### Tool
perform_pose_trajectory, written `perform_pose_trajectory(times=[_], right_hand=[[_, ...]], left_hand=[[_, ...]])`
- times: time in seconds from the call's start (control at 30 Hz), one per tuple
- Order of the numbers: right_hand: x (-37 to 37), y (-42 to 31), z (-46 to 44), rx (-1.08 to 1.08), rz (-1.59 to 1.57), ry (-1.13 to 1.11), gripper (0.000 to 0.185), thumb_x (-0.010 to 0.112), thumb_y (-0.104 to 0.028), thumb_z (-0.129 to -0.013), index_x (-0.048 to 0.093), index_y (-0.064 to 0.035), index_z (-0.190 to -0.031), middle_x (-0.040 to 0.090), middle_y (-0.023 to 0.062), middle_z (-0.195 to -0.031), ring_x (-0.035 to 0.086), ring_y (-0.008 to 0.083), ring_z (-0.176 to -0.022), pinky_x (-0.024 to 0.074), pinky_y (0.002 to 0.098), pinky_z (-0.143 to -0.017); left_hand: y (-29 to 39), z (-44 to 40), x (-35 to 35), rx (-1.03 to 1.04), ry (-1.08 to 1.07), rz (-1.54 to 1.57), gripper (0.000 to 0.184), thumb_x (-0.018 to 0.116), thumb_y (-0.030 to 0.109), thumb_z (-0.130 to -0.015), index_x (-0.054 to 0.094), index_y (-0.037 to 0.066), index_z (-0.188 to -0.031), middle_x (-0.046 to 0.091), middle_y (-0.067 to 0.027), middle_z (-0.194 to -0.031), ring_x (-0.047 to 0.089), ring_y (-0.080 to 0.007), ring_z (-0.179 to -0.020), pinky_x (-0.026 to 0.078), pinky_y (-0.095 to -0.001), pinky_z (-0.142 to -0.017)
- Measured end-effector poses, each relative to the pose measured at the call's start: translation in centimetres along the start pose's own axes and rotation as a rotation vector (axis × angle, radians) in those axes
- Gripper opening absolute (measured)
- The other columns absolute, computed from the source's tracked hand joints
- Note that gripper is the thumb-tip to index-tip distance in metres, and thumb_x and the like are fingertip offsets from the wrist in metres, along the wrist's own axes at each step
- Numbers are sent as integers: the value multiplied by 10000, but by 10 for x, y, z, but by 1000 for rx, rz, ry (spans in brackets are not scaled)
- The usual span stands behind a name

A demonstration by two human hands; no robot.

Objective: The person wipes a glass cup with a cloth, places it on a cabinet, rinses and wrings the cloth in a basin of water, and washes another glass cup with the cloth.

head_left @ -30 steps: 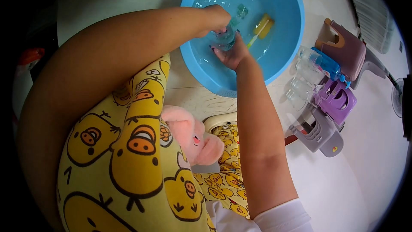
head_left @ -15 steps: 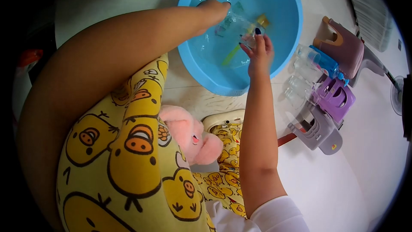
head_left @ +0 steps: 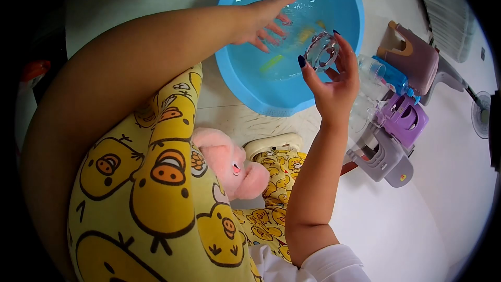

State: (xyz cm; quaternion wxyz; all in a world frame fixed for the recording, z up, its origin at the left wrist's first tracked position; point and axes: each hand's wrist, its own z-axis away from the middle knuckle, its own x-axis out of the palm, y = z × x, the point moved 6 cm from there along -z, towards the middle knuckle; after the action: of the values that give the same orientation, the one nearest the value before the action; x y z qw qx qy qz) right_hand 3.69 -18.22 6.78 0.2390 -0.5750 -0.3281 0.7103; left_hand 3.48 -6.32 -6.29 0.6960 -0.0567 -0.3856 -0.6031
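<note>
My right hand (head_left: 339, 81) grips a clear drinking glass (head_left: 321, 51) between thumb and fingers, its round rim tilted up toward me. The glass is above the right part of a light blue tub (head_left: 269, 108) of water. Over the left part of the tub my left hand (head_left: 263, 21) is open, fingers spread, with nothing in it; the fingertips are at or near the water surface. A yellow-green strip (head_left: 271, 63) and a blurred yellow thing (head_left: 307, 33) show in the rippling water.
Several clear glasses (head_left: 368, 86) stand right of the tub, beside a blue bottle (head_left: 392, 75). Next to them are purple (head_left: 404, 117), grey (head_left: 386, 159) and mauve (head_left: 420, 60) plastic stools. Below the tub are a cream shoe (head_left: 274, 143) and a pink plush item (head_left: 222, 156).
My right hand has lifted the glass out of the water and moved right. The left hand has spread its fingers and no longer reaches down into the tub. The water ripples more.
</note>
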Motion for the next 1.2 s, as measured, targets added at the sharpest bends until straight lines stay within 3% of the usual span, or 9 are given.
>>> perform_pose_trajectory(times=[0.3, 0.4, 0.47, 0.77, 1.0, 1.2], right_hand=[[12, -19, -8, -120, 77, -40, 625, 770, -96, -584, 520, -31, -1154, 564, 111, -1100, 561, 200, -984, 482, 309, -802], [16, -17, -9, -158, 68, -12, 659, 777, -109, -583, 501, -36, -1177, 557, 111, -1122, 559, 208, -989, 468, 312, -812], [18, -17, -9, -168, -23, 21, 743, 779, -111, -576, 443, -50, -1236, 537, 110, -1162, 535, 208, -1027, 453, 317, -827], [32, -11, -9, -210, -170, 59, 882, 779, -91, -552, 337, -79, -1315, 443, 121, -1278, 472, 236, -1132, 395, 335, -920], [34, -3, -11, -193, -177, 55, 881, 785, -99, -562, 331, -67, -1316, 422, 127, -1291, 465, 246, -1137, 391, 346, -942], [37, 12, -13, -137, -255, 25, 952, 816, -131, -567, 263, -63, -1339, 389, 133, -1275, 447, 246, -1154, 386, 357, -959]], left_hand=[[2, 3, 0, 16, -49, 164, 640, 437, 574, -814, 445, 91, -1233, 496, -141, -1175, 501, -304, -1080, 381, -454, -929], [5, 4, 0, 63, -24, 164, 662, 422, 566, -817, 422, 60, -1243, 468, -206, -1204, 437, -360, -1152, 405, -489, -909], [4, 6, 0, -19, -3, 226, 545, 426, 501, -836, 457, 118, -1222, 522, -114, -1171, 522, -251, -1081, 402, -427, -910], [1, -6, -3, -9, -30, 270, 447, 395, 469, -841, 488, 174, -1163, 553, -22, -1128, 559, -182, -1000, 426, -379, -823], [0, -4, -3, -32, -6, 213, 480, 371, 476, -837, 471, 159, -1184, 560, -37, -1118, 564, -200, -990, 441, -384, -770], [0, 0, 4, -63, -122, 185, 539, 343, 491, -839, 448, 121, -1217, 560, -110, -1136, 566, -233, -1008, 497, -416, -744]])
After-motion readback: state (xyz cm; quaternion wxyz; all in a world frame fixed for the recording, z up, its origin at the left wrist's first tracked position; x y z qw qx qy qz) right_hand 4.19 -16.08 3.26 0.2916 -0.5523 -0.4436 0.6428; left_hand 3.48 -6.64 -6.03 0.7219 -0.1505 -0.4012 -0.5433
